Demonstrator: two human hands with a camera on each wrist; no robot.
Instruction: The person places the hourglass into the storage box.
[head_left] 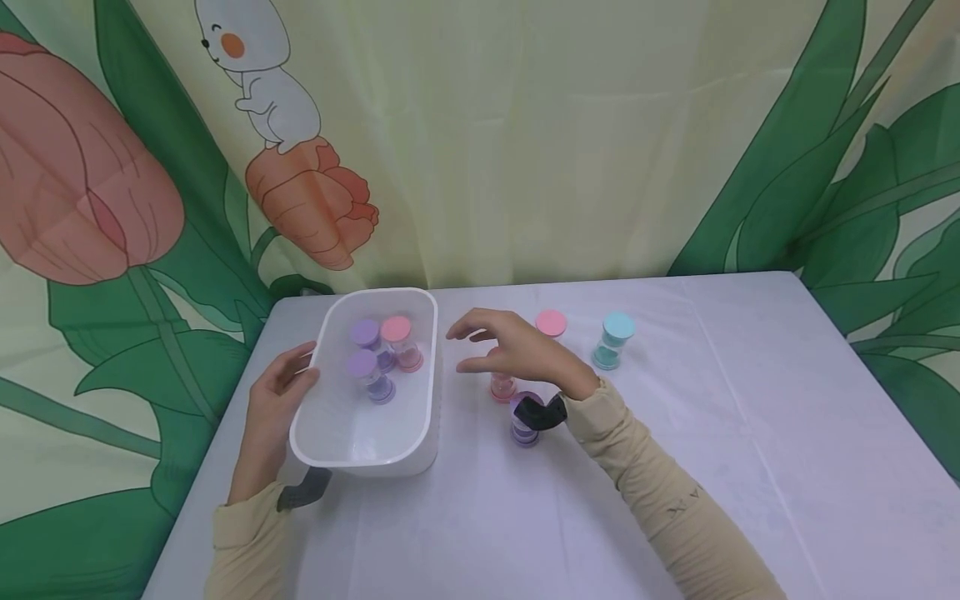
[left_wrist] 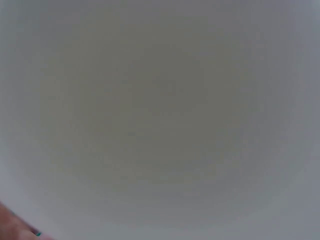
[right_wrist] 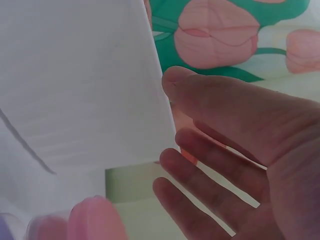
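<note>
A white plastic bin holds two purple sand timers and a pink sand timer. My left hand rests against its left side, thumb at the rim; the bin's wall fills the left wrist view. Off the bin's right side, my right hand reaches toward it, thumb and fingers spread and holding nothing. Under and around that hand stand a pink timer, another pink timer partly covered by the hand, and a purple timer partly behind the black wrist strap.
A teal sand timer stands on the white tablecloth, right of the right hand. Behind the table's far edge hangs a curtain printed with tulips, leaves and a rabbit on a carrot.
</note>
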